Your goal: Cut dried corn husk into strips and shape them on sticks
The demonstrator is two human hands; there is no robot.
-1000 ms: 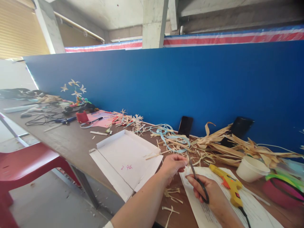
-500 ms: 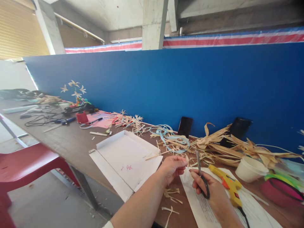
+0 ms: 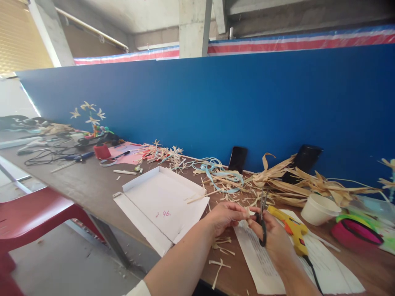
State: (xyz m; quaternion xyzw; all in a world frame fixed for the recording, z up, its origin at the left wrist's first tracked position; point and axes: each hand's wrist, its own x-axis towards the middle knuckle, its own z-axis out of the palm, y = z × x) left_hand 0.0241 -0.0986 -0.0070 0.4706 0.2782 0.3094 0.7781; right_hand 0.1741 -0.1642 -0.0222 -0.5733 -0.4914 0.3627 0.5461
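My left hand (image 3: 225,216) is closed in a pinch on a small pale piece of dried husk (image 3: 247,212) held just above the brown table (image 3: 86,185). Right beside it, my right hand (image 3: 271,232) grips black-handled scissors (image 3: 262,220) with the blades pointing up and away. The two hands almost touch over a printed white sheet (image 3: 265,267). Small husk offcuts (image 3: 220,263) lie below my left wrist.
A yellow glue gun (image 3: 291,230) lies right of my hand, with a white cup (image 3: 319,209), a pink round case (image 3: 354,234) and a heap of dried husks (image 3: 308,185) behind. An open white box lid (image 3: 160,205) sits to the left. Two phones (image 3: 237,159) lean on the blue partition. A red chair (image 3: 33,213) stands left.
My right hand has swung the scissors from a slant to nearly upright and drawn closer to my left hand, which has stayed pinched. The view has shifted slightly.
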